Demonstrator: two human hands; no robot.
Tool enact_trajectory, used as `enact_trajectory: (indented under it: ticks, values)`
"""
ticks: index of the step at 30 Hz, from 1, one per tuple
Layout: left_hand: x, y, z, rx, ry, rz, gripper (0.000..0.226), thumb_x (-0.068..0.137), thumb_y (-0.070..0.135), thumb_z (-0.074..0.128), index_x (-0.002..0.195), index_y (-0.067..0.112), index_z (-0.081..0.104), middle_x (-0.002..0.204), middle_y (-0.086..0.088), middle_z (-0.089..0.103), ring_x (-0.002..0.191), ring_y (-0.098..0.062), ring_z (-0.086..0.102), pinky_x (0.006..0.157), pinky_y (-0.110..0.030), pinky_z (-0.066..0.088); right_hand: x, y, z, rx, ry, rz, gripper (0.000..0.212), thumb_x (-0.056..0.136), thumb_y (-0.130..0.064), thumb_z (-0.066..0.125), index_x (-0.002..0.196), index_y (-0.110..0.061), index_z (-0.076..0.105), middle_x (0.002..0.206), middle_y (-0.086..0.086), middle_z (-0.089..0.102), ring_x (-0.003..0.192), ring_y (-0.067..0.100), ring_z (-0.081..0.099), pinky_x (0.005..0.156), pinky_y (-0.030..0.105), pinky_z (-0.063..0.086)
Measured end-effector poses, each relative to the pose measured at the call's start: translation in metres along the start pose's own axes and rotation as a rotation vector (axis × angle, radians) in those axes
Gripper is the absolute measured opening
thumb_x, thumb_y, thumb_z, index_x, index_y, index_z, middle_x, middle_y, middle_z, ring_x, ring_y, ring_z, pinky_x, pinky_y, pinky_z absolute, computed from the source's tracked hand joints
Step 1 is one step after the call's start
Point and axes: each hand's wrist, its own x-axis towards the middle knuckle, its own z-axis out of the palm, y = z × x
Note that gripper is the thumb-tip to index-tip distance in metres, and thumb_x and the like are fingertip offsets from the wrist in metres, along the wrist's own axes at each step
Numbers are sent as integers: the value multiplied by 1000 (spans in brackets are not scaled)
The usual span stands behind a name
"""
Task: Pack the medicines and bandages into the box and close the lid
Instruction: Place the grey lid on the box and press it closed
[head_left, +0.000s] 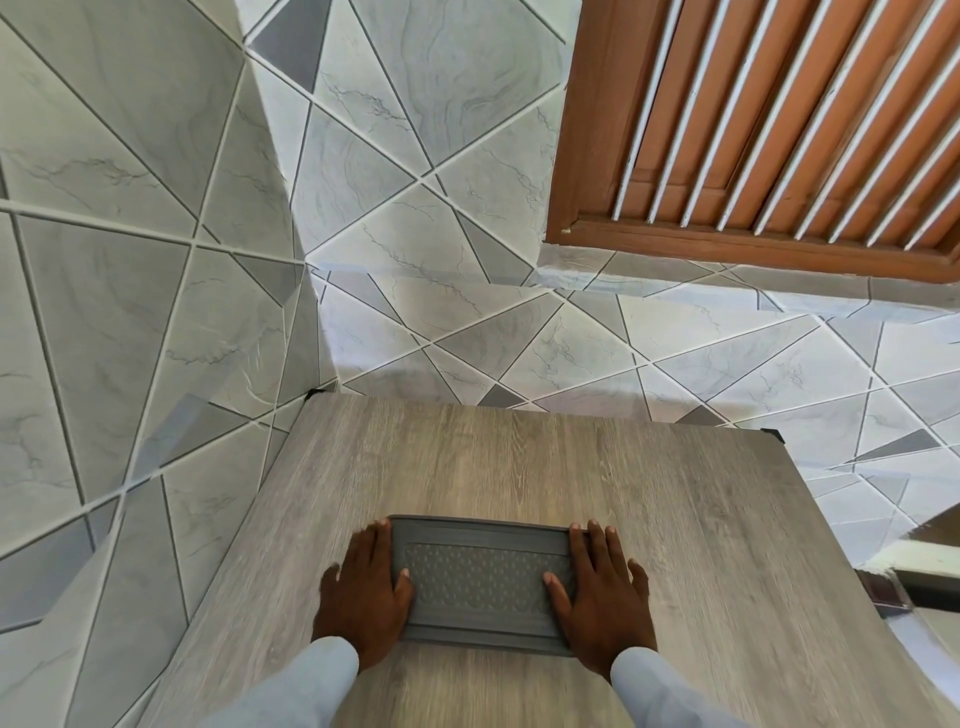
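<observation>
A grey plastic box (480, 582) with a patterned lid lies flat on the wooden table (519, 457), near the front edge. Its lid is down, so the contents are hidden. My left hand (363, 592) rests on the box's left end, fingers spread along the side and thumb on the lid. My right hand (597, 592) mirrors it on the right end, thumb on the lid. No medicines or bandages show on the table.
The table stands in a corner of tiled walls (156, 260). A brown wooden louvred window (779, 119) is at the upper right. A dark object (893, 592) lies past the table's right edge.
</observation>
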Motion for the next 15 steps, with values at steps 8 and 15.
enact_trajectory:
  ticks: [8,15]
  values:
    - [6,55,10,313,69,428,66,85,47,40,140,11,42,149,-8,42,141,-23,28,108,-51,16,4,-1,1,-119,57,-30,77,89,-65,18,149,-18,23,157,9,28,148,29,14,116,56,9]
    - [9,89,24,288,-5,446,63,87,46,40,139,10,43,147,-6,46,137,-19,40,109,-48,14,5,-39,11,-166,59,-166,65,89,-49,35,137,-8,48,145,14,48,138,30,40,109,53,15]
